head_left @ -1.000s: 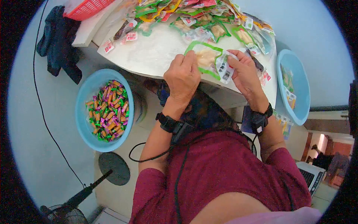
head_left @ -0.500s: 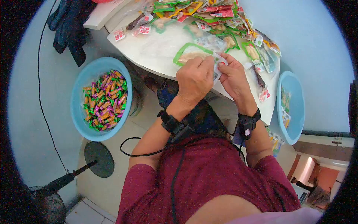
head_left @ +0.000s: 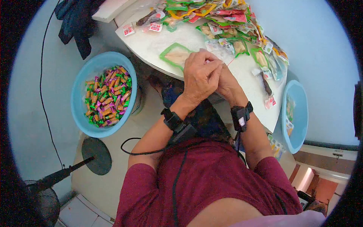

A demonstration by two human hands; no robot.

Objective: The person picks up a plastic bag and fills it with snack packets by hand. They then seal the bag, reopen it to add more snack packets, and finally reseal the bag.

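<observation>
Left hand (head_left: 199, 78) is overlapping right hand (head_left: 228, 84), fingers (head_left: 203, 56) are lying bent (tips hidden, grip cannot be told), flat green-edged clear plastic packet (head_left: 175, 56) is jutting out beside the left hand, over the white desk (head_left: 145, 46)

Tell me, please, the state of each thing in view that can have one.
Green-edged packet: partly covered; sealed or open, unclear.
Left hand: fingers bent, overlapping the packet.
Right hand: partly hidden behind the left.
Left basin: holding many wrapped pieces.
Right basin: holding packets.
Packet pile: heaped, overlapping.
</observation>
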